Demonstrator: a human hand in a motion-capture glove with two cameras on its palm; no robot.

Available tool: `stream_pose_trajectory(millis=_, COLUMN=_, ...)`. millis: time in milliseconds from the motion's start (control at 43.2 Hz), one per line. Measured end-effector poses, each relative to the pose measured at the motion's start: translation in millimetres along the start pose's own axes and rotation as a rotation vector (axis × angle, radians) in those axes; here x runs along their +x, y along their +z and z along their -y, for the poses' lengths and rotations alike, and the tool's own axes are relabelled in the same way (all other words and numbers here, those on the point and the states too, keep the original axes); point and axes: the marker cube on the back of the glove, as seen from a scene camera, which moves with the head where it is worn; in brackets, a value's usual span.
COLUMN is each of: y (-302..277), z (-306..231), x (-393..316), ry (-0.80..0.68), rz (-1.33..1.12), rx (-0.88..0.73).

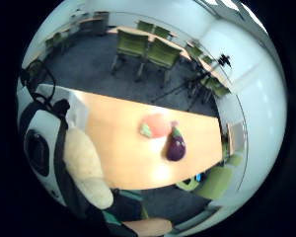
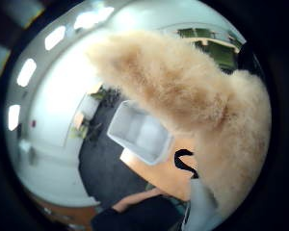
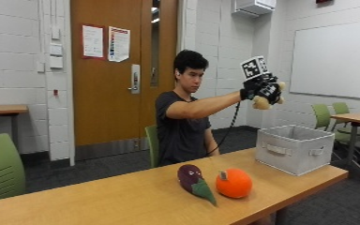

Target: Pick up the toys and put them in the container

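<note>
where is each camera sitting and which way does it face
Outside view: across the table, facing the seated person; gloved right hand holds a tan plush toy raised above the grey container.
Little finger side palm view: on the raised palm, looking down at the plush eggplant and orange plush; glove edge shows.
Thumb side palm view: on the palm, down past the plush to the container.
Both palm views share the plush.

A: Room around the container (image 3: 294, 149)?
B: Open top, nothing over its mouth. Gloved hand (image 3: 261, 90) high above, well apart.
A: Obstacles on the surface (image 3: 123, 197)?
B: Eggplant toy (image 3: 193, 181) touching orange toy (image 3: 234, 183), near the container.
</note>
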Motion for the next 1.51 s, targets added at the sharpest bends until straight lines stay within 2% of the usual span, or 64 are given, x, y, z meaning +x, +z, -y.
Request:
stream_pose_trajectory(millis=69, y=13, z=23, x=-46, ry=-0.088, rz=0.018, rx=-0.017)
stream_pose_trajectory(millis=162, y=29, z=41, x=-93, ry=-0.302, rz=0.006, rx=-0.028)
stream_pose_trajectory(millis=278, y=51, z=63, x=-137, ry=-0.239, rz=0.013, rx=-0.063)
stream_pose_trajectory(millis=440, y=78, z=81, x=-96, ry=-0.268, rz=0.082, rx=-0.131)
stream_pose_trajectory(millis=556, y=95, z=77, x=-94, ry=-0.228, rz=-0.033, rx=-0.231)
stream_pose_trajectory(millis=648, y=92, z=61, x=-136, ry=-0.295, rz=-0.103, rx=-0.205)
stream_pose_trajectory(millis=741, y=73, z=55, x=-140, ry=-0.261, rz=-0.038, rx=-0.176)
stream_pose_trajectory(millis=810, y=57, z=51, x=-120, ry=-0.25, rz=0.009, rx=-0.166)
stream_pose_trajectory(millis=1019, y=25, z=37, x=-7, ry=-0.218, rz=-0.06, rx=-0.174)
stream_pose_trajectory(millis=1158, y=17, z=29, x=91, ry=0.052, rz=-0.139, rx=-0.157)
stream_pose_trajectory(millis=1320, y=25, z=10, x=174, ry=0.17, rz=-0.157, rx=-0.168)
stream_pose_trajectory(millis=1505, y=61, z=-13, x=244, ry=0.265, rz=-0.136, rx=-0.219)
